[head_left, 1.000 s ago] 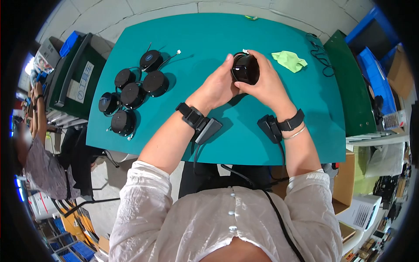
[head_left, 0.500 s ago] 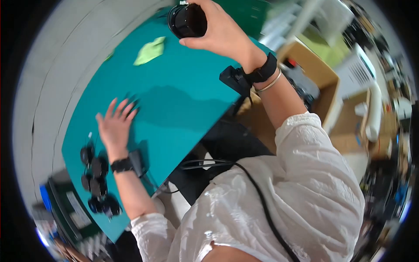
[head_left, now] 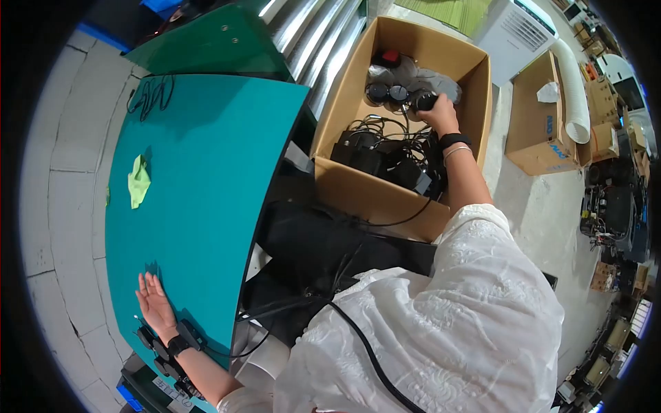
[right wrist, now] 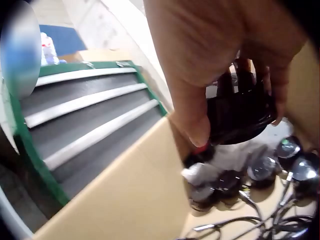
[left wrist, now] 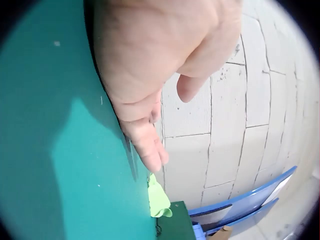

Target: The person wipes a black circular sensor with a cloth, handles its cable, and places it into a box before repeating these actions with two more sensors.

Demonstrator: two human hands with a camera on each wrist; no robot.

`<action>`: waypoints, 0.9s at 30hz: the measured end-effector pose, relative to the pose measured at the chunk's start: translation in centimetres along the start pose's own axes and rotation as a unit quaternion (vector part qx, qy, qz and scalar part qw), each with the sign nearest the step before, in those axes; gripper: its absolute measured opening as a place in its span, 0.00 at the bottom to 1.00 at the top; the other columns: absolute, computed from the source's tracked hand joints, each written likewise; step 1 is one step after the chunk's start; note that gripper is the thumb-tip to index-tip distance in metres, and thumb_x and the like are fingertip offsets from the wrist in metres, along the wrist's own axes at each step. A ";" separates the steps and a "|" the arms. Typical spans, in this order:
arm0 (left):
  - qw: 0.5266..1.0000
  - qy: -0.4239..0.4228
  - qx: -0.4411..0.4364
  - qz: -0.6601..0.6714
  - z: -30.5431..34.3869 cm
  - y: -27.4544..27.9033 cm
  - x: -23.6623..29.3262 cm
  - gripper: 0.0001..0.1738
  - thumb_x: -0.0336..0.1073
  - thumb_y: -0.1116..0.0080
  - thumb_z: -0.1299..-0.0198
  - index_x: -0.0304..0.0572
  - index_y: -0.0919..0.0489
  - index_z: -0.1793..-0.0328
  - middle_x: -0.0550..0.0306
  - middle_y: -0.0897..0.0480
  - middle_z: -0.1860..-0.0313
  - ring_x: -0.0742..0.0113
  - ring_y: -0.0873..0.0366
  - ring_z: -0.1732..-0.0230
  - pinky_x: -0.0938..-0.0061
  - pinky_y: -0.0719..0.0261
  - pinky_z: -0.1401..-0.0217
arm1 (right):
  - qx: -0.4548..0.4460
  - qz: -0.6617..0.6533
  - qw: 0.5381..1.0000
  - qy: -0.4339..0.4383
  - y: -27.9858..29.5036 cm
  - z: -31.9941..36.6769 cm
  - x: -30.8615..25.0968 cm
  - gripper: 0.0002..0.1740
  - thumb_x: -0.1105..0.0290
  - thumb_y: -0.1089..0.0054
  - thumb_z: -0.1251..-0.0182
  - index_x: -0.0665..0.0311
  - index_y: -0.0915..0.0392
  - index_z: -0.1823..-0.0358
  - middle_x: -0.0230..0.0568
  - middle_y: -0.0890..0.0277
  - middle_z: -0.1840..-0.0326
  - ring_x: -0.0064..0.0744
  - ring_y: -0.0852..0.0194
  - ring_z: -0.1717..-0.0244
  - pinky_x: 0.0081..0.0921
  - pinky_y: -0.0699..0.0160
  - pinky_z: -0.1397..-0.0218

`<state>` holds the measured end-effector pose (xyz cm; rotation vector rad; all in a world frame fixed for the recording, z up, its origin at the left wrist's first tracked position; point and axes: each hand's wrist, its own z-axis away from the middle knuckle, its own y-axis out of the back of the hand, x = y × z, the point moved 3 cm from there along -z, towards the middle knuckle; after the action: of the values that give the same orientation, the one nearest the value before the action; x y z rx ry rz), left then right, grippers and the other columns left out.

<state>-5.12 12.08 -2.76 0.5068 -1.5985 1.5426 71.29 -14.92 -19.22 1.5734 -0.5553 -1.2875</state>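
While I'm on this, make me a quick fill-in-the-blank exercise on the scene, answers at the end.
1. The right grip holds a round device coloured ____.
2. Seen from the head, that grip lies within the outline of an open box made of ____.
3. The crumpled cloth on the table is light ____.
4. The ____ grip holds nothing.

Missing words: black; cardboard; green; left.

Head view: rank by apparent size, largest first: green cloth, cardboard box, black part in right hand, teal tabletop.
1. Teal tabletop
2. Cardboard box
3. Unsure: green cloth and black part; the right hand partly hides the part.
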 end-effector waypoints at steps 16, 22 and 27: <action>0.981 -0.051 0.132 -0.137 9.2 -4.6 -0.3 0.29 0.43 0.52 0.28 0.38 0.39 0.26 0.52 0.30 0.34 0.58 0.28 0.41 0.61 0.31 0.34 | -0.055 0.051 0.981 -0.180 -8.6 -8.5 13.7 0.43 0.69 0.23 0.58 0.64 0.38 0.40 0.55 0.33 0.38 0.56 0.34 0.36 0.43 0.33 0.32; 0.980 -0.049 0.123 -0.148 11.8 -4.8 1.2 0.27 0.42 0.53 0.28 0.39 0.37 0.28 0.52 0.28 0.35 0.59 0.28 0.40 0.61 0.31 0.33 | -0.028 0.061 0.981 -0.185 -11.0 -8.6 15.1 0.45 0.71 0.25 0.56 0.59 0.41 0.34 0.53 0.36 0.35 0.56 0.41 0.32 0.46 0.37 0.30; 0.963 -0.093 0.236 -0.091 12.9 -6.3 -0.1 0.29 0.41 0.56 0.28 0.42 0.41 0.24 0.53 0.42 0.24 0.59 0.40 0.28 0.60 0.40 0.28 | -0.038 0.119 0.991 -0.040 -11.5 -11.7 16.0 0.44 0.62 0.22 0.61 0.62 0.32 0.38 0.54 0.27 0.40 0.53 0.31 0.36 0.41 0.31 0.33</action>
<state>-3.84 -1.25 2.39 1.0577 -1.2657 1.7756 84.65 -18.78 -37.44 1.3530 -0.7120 -1.1797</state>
